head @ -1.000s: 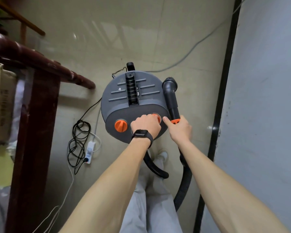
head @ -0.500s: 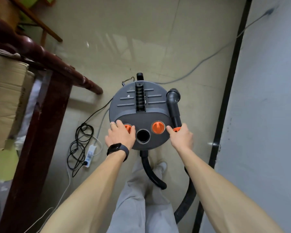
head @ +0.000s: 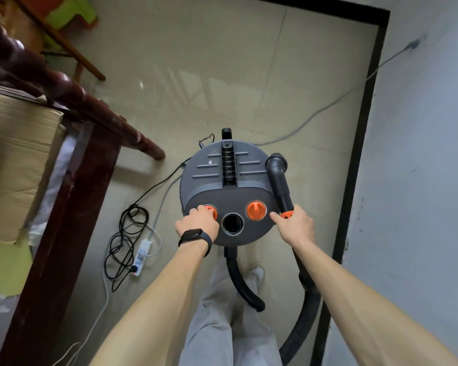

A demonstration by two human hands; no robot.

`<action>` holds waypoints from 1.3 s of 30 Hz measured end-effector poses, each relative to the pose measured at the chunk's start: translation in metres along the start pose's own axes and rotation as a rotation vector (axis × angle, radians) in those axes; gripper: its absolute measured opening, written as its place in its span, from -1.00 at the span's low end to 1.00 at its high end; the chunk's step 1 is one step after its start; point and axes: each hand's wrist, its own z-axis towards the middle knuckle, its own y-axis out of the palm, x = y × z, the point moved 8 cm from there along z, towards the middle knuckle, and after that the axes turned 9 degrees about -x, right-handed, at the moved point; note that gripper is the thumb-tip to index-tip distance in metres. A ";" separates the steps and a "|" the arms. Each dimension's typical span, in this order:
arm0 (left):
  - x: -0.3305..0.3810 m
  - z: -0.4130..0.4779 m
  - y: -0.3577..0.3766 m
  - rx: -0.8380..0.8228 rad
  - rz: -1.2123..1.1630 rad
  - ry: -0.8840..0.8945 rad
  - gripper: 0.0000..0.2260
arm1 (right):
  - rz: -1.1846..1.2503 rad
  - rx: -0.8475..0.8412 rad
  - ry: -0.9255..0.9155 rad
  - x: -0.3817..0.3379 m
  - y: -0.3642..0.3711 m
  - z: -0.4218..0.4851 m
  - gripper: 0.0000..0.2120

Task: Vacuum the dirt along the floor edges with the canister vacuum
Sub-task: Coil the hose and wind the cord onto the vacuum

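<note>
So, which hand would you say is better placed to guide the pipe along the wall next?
Probably the right hand: it grips the pipe at its orange collar, on the wall side; the left hand holds the left knob on the vacuum.

The vacuum [head: 222,165] is round and gray and stands upright on the floor [head: 222,75], a bit right of the middle. A black ribbed handle [head: 228,165] runs along its top. On the near side are two orange knobs with a round open hole [head: 232,224] between them. The left hand [head: 197,224] grips the left knob [head: 212,209]; the right knob [head: 256,210] is bare. A black tube [head: 280,180] with an orange ring lies along the right side, held by the right hand [head: 295,228]. A thick black hose [head: 304,320] bends away from it toward the near side.
</note>
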 end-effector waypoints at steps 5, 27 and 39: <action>0.040 -0.032 -0.057 0.118 0.219 0.235 -0.63 | -0.065 -0.065 -0.116 -0.011 -0.026 -0.047 -0.87; 0.235 -0.336 -0.364 0.847 0.063 0.999 -0.81 | -0.122 0.794 -0.466 -0.075 -0.381 -0.303 -0.77; 0.151 -0.308 -0.410 0.572 -0.395 0.820 -0.65 | 0.004 0.918 -0.580 -0.086 -0.408 -0.307 -0.43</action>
